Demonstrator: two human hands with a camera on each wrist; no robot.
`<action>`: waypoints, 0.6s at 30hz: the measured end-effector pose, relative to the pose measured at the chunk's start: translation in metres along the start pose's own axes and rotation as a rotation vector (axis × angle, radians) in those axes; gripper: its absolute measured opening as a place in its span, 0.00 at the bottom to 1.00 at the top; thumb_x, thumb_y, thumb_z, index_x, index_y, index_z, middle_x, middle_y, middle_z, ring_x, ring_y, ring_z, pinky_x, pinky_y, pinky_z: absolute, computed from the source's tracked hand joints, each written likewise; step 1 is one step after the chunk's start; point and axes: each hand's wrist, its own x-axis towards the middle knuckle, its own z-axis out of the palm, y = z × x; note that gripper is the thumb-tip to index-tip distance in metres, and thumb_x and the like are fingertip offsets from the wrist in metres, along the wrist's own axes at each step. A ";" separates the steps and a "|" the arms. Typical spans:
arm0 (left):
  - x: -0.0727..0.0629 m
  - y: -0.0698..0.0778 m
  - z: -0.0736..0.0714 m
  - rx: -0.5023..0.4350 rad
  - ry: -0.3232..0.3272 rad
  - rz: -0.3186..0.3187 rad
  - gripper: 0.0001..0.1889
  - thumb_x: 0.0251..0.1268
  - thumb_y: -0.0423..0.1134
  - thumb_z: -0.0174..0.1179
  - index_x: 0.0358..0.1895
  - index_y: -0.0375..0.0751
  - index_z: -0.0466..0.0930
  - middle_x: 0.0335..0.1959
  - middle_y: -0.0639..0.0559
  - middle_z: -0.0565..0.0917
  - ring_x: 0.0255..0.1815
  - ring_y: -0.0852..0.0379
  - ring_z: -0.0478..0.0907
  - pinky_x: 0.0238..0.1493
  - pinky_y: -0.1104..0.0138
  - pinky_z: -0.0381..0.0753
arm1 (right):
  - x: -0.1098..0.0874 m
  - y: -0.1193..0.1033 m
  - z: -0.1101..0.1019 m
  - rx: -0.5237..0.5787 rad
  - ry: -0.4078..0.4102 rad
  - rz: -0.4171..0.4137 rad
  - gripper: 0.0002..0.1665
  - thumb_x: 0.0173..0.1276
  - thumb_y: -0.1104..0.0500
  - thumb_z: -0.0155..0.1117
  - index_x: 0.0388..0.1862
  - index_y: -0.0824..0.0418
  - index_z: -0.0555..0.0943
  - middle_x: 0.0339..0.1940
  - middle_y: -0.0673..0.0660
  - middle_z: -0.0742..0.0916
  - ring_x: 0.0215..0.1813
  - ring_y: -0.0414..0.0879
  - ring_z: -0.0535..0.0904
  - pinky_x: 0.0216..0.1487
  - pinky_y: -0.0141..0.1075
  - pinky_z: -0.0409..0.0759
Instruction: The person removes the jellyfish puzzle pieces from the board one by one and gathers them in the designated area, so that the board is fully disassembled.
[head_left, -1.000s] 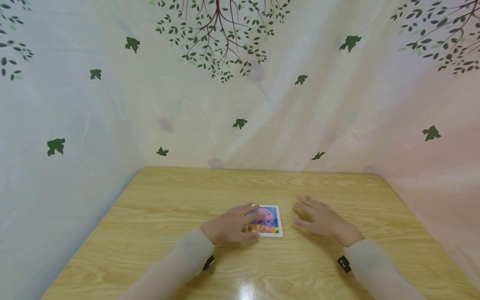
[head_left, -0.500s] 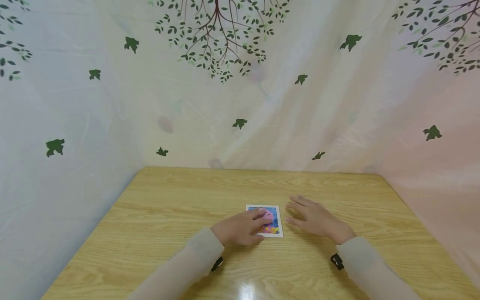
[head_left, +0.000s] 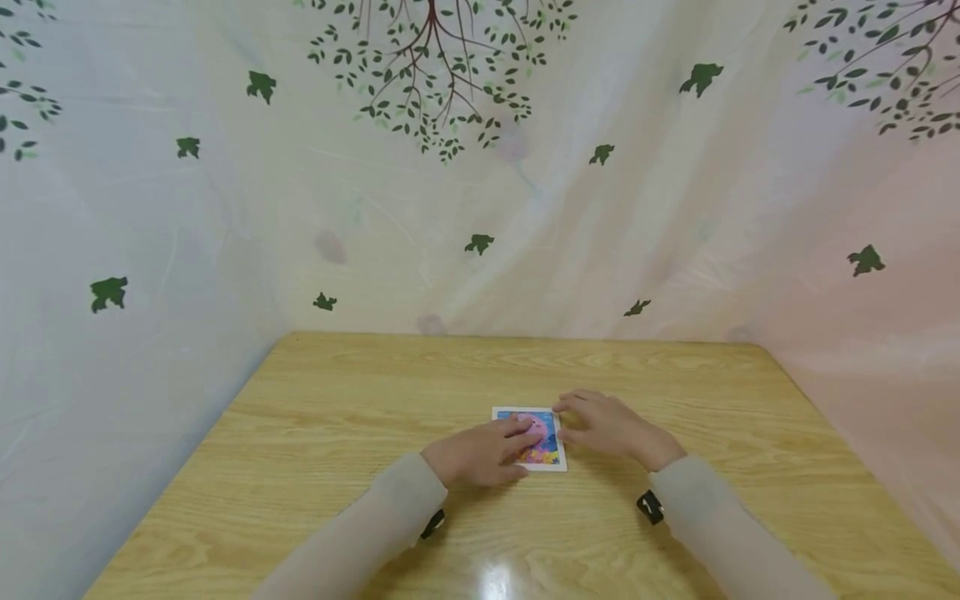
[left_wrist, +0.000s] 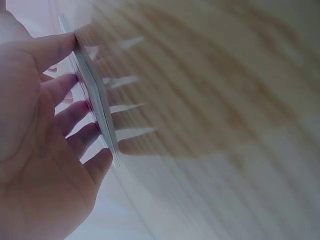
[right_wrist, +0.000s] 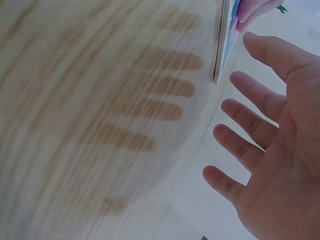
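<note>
Pale curtains printed with trees and green birds (head_left: 109, 292) hang round a wooden table (head_left: 322, 433); from the head view a small picture card (head_left: 546, 454) lies flat near the table's middle, a pink creature on blue within a white border; the left hand (head_left: 480, 452) rests on the card's left half, fingers straight and relaxed, pressing rather than gripping; the right hand (head_left: 606, 423) sits just beside the card's right edge, fingertips at or very near it, holding nothing; both forearms, in pale sleeves, angle in from the near edge and each wrist carries a dark strap.

From the left wrist the card (left_wrist: 95, 102) shows edge-on against the grain; four fingertips (left_wrist: 64, 85) lie on its face and the thumb lies at its edge, all extended, none curled under.

From the right wrist the hand (right_wrist: 280, 155) is spread and loose above the wood, with the card's edge (right_wrist: 221, 45) just beyond the forefinger; whether that finger touches it is hard to tell, since the frame is blurred.

To move the card well, the left fingers should likely keep it pinned lightly while the right fingertips work under the free edge; pressing too hard would make lifting awkward.
</note>
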 end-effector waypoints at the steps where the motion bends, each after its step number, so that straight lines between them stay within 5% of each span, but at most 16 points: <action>1: 0.001 -0.001 0.000 0.008 -0.003 0.004 0.34 0.81 0.54 0.53 0.84 0.54 0.56 0.84 0.51 0.56 0.83 0.51 0.54 0.79 0.58 0.60 | 0.002 0.000 0.000 -0.006 -0.003 -0.005 0.25 0.76 0.51 0.66 0.65 0.63 0.80 0.71 0.69 0.78 0.71 0.70 0.72 0.69 0.69 0.67; 18: 0.002 -0.003 -0.001 -0.050 0.020 0.015 0.30 0.80 0.53 0.55 0.80 0.51 0.63 0.83 0.45 0.59 0.82 0.45 0.58 0.78 0.56 0.62 | 0.017 0.000 0.006 0.028 -0.042 0.041 0.24 0.75 0.49 0.68 0.62 0.61 0.81 0.62 0.62 0.83 0.66 0.63 0.77 0.67 0.65 0.72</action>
